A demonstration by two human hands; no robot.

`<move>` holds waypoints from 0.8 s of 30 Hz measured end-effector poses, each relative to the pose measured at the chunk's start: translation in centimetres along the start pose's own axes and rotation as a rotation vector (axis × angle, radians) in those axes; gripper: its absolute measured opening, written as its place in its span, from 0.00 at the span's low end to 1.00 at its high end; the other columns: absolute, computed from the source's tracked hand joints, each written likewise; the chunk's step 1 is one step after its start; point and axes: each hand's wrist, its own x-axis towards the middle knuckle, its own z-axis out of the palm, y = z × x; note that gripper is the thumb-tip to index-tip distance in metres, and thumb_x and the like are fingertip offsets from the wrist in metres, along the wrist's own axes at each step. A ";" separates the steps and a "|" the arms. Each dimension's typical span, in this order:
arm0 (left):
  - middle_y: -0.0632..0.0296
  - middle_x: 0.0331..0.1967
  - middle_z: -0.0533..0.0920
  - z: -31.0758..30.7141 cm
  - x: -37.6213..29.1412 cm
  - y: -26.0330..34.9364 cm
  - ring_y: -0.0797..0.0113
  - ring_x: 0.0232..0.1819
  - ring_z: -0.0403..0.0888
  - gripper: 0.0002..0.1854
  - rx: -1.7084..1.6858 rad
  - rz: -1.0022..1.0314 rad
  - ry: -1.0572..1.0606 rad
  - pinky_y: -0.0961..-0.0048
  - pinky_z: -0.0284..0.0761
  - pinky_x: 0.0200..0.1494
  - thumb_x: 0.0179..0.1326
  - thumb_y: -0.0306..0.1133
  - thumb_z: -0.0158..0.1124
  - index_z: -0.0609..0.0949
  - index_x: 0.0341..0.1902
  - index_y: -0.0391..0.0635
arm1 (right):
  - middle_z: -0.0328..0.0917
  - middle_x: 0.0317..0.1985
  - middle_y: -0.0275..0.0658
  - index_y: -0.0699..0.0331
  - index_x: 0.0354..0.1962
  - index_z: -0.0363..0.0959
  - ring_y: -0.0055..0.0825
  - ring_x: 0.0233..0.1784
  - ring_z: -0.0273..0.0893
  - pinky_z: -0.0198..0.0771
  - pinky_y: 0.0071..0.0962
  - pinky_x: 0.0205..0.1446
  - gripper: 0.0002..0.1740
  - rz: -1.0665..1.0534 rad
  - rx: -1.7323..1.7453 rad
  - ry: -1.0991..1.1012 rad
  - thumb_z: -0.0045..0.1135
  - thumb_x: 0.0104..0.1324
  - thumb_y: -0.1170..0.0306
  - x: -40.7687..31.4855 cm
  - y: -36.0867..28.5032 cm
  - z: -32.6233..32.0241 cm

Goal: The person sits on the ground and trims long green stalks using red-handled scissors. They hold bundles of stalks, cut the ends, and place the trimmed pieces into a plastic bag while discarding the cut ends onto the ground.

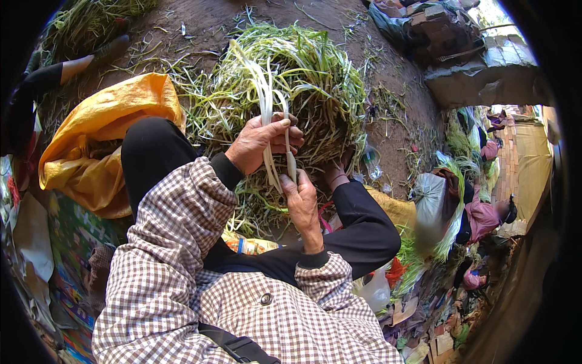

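Several long pale stalks [264, 98], which look like green garlic or a similar allium, are held upright over my lap. My left hand [268, 139] grips them around the middle, with its fingers curled to the right. Below it, my right hand [302, 200] pinches the thick white lower end of one stalk [291, 164] between thumb and fingers. Just beyond both hands lies a large heap of green and yellowish leaves and stalks [291, 68], with brownish, dry-looking matter on its near side.
A crumpled orange woven sack [113, 109] lies left of my knee. Leaf scraps litter the dirt floor [395, 123]. A clear plastic bottle [373, 164] lies right of the heap. Another person's arm [75, 68] shows at upper left; people [484, 218] sit at the right near a tied pale sack [428, 195].
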 end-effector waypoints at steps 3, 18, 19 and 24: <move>0.58 0.33 0.82 -1.0 0.4 0.0 0.63 0.34 0.83 0.11 0.004 0.044 -0.005 0.64 0.81 0.41 0.67 0.33 0.54 0.74 0.48 0.40 | 0.73 0.36 0.34 0.73 0.56 0.61 0.16 0.35 0.67 0.66 0.18 0.40 0.25 0.037 0.154 0.048 0.50 0.69 0.63 -0.6 1.0 0.0; 0.62 0.27 0.82 -0.5 0.3 2.9 0.77 0.23 0.78 0.06 0.015 0.299 0.204 0.84 0.71 0.18 0.63 0.30 0.59 0.76 0.41 0.43 | 0.78 0.30 0.50 0.62 0.31 0.74 0.51 0.34 0.75 0.67 0.47 0.35 0.10 0.141 -0.964 -0.214 0.53 0.58 0.64 -6.4 8.5 -5.7; 0.62 0.27 0.82 -0.3 0.1 2.8 0.77 0.22 0.78 0.06 0.025 0.252 0.202 0.84 0.71 0.19 0.63 0.30 0.59 0.76 0.41 0.43 | 0.78 0.34 0.50 0.62 0.34 0.75 0.50 0.37 0.75 0.67 0.46 0.38 0.11 0.002 -0.967 -0.151 0.53 0.58 0.64 -6.1 7.9 -5.6; 0.63 0.28 0.81 0.1 0.1 0.1 0.76 0.26 0.80 0.06 0.132 0.211 0.156 0.82 0.77 0.28 0.59 0.27 0.64 0.77 0.37 0.41 | 0.77 0.45 0.47 0.64 0.46 0.74 0.44 0.47 0.74 0.68 0.36 0.50 0.19 -0.223 -0.559 -0.034 0.54 0.62 0.61 -0.3 4.5 -5.0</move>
